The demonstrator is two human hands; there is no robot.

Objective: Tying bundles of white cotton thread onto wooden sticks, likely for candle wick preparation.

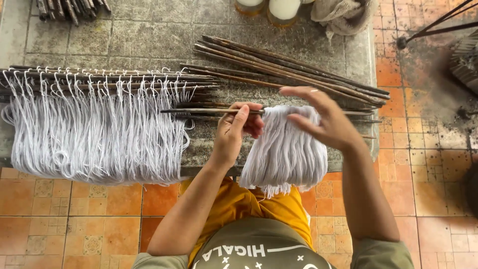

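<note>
Grey slab (149, 30) edge nearby, left hand (234, 132) pinches a stick (199, 110) (strung with white threads (286, 149)), right hand (318, 119) spread.

Held string bundle (285, 149): white
Strings hung on left sticks (94, 132): white, pale grey shading
Bare sticks, far right (294, 69): dark brown, reddish streaks
Stone bench (149, 35): mottled grey, square grid
Floor tiles (74, 219): orange, faded ornamental motifs
Apron (244, 204): mustard yellow

No pkgs, signs or screens; only white printed lettering on olive shirt (259, 249) (bottom centre, worn by person).
</note>
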